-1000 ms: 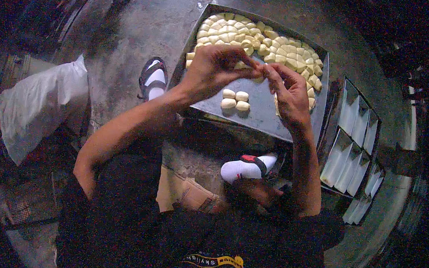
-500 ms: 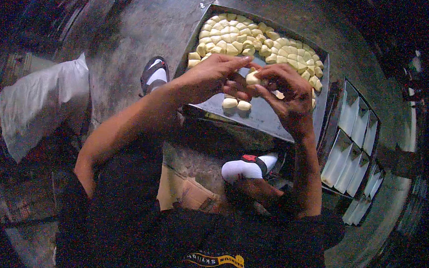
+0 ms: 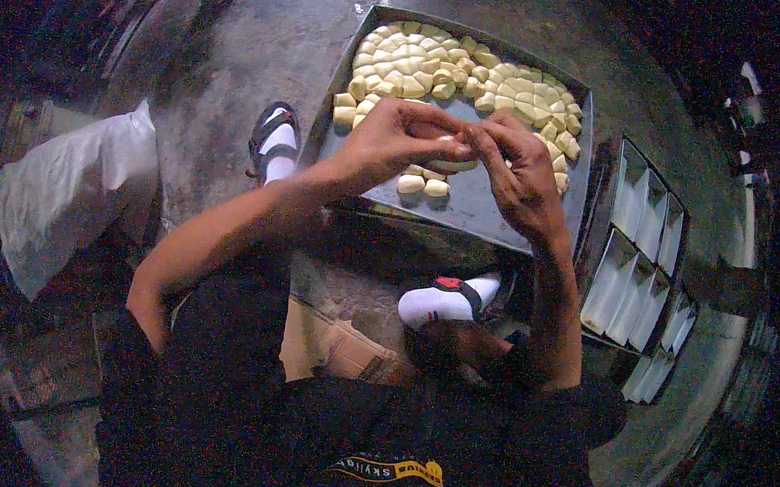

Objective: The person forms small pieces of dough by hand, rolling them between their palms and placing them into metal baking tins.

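Left hand [image 3: 394, 139] and right hand [image 3: 515, 166] meet over a metal tray [image 3: 495, 218], both pinching one pale dough piece [image 3: 453, 162]. Many dough pieces [image 3: 467, 73] fill the tray's far side. White sack [image 3: 70, 190] at left, empty loaf tins [image 3: 642, 246] at right.

A: Where's the tray [image 3: 495, 218] sit?
B: On the floor, under both hands. Left hand [image 3: 394, 144] and right hand [image 3: 515, 175] meet above it, a dough piece [image 3: 453, 163] pinched between them.
A: Rest of the dough?
B: Dough pile [image 3: 467, 73] beyond the hands; two loose pieces [image 3: 423, 186] just below them. Rack of moulds [image 3: 638, 254] right of the right hand, bag [image 3: 70, 186] far left of the left hand.
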`<action>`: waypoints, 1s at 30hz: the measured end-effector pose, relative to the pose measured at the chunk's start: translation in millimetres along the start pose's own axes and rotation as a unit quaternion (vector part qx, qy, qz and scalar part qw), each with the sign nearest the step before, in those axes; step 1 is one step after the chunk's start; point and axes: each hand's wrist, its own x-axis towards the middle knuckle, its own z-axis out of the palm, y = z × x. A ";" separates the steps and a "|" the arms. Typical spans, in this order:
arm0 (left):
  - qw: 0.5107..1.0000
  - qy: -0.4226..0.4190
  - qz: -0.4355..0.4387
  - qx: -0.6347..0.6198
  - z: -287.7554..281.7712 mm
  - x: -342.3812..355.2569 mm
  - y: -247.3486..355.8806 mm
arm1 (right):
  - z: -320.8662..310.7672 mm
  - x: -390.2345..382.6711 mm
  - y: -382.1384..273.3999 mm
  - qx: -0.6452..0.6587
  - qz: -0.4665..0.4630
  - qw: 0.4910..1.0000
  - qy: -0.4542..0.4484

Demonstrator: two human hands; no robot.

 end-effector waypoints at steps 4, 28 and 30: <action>0.963 0.060 -0.105 -0.241 -2.5 2.2 -5.5 | 6.6 3.0 -24.8 -0.062 -0.098 0.987 0.114; 0.958 -0.080 0.119 0.248 15.4 -20.8 -20.5 | -119.9 -89.4 -53.4 -0.148 -0.012 0.964 -0.222; 0.936 -0.122 0.078 0.320 -8.6 -23.9 -31.5 | -67.4 -83.4 21.9 -0.014 0.009 0.984 -0.175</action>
